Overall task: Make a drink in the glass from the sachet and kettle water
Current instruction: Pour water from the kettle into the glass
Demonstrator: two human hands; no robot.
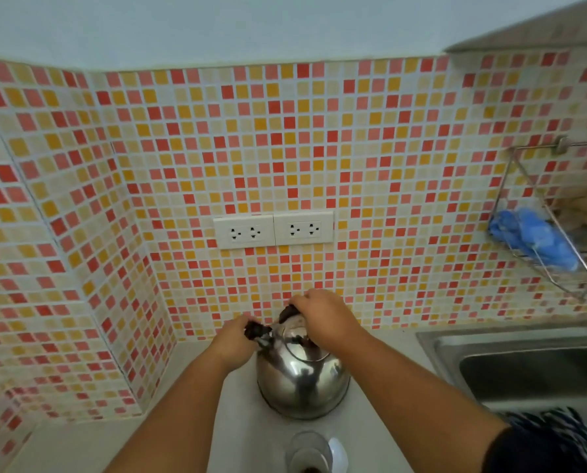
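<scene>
A shiny steel kettle (302,380) stands on the pale counter (196,442) close to the tiled wall. My right hand (322,319) grips its dark handle from above. My left hand (234,343) holds the dark cap at the kettle's spout on the left side. A clear glass (307,450) stands at the bottom edge in front of the kettle, with something dark at its bottom. A white spoon-like piece (339,454) lies beside the glass. No sachet is in view.
A steel sink (524,356) is set into the counter at the right. Above it a wire rack (558,233) on the wall holds a blue cloth. Two white sockets (273,230) sit on the mosaic tiles behind the kettle. The wall corner closes the left side.
</scene>
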